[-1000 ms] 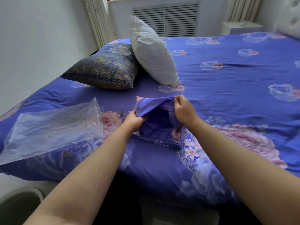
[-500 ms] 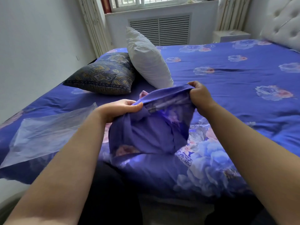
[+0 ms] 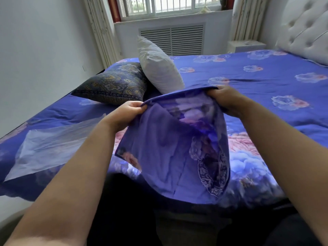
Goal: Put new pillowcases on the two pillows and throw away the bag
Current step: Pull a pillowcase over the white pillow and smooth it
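Head view shows both hands, left hand (image 3: 128, 110) and right hand (image 3: 224, 96), pinching the top hem of the blue floral pillowcase (image 3: 174, 144), which hangs over the bed (image 3: 266, 82) edge. To do this well, find the opening and spread it wide before reaching for the white pillow (image 3: 159, 71); the plastic bag (image 3: 49, 148) lies to the left.

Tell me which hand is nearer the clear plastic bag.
Left. The left hand grips the pillowcase edge just beside the plastic bag; the right hand holds the far edge, across the pillowcase.
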`<state>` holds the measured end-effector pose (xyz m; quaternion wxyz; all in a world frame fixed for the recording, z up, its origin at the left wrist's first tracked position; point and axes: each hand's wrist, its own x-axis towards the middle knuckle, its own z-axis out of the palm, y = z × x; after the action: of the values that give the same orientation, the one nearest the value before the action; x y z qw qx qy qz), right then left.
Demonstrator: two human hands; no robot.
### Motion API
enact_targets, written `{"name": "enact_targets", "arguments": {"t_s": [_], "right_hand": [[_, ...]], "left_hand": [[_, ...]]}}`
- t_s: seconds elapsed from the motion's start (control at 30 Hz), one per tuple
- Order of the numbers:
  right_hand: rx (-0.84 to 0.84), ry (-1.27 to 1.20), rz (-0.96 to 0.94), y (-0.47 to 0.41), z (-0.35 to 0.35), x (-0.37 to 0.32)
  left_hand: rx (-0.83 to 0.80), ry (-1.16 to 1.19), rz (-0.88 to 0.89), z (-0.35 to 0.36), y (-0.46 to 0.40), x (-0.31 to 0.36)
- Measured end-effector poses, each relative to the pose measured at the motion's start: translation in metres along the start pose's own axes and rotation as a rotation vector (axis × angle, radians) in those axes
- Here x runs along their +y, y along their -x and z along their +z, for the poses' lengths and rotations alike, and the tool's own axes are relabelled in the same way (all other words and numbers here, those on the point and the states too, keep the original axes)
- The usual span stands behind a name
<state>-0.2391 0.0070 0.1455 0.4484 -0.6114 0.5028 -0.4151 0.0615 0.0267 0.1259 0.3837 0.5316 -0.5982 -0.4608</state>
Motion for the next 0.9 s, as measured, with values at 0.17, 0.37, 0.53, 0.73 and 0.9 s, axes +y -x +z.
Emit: {"name": "enact_targets", "arguments": {"t_s": [0.17, 0.37, 0.53, 0.73, 0.9], "right_hand": [[-0.207, 0.269, 0.119, 0.017, -0.009, -0.005], [-0.017, 0.157, -0.006, 0.012, -0.013, 0.004], [-0.033, 0.322, -0.077, 0.013, -0.004, 0.004], [-0.058, 1.040, 0.070, 0.005, -0.007, 0.014], [0.110, 0.386, 0.073, -0.002, -0.008, 0.036]], "left_hand": [[0.113, 0.016, 0.145, 0.008, -0.003, 0.010], [-0.061, 0.224, 0.006, 0.005, -0.002, 0.005], [-0.080, 0.305, -0.013, 0.005, 0.001, 0.012], [0.110, 0.198, 0.097, -0.003, 0.006, 0.010], [0.035, 0.146, 0.049, -0.007, 0.013, 0.003]]}}
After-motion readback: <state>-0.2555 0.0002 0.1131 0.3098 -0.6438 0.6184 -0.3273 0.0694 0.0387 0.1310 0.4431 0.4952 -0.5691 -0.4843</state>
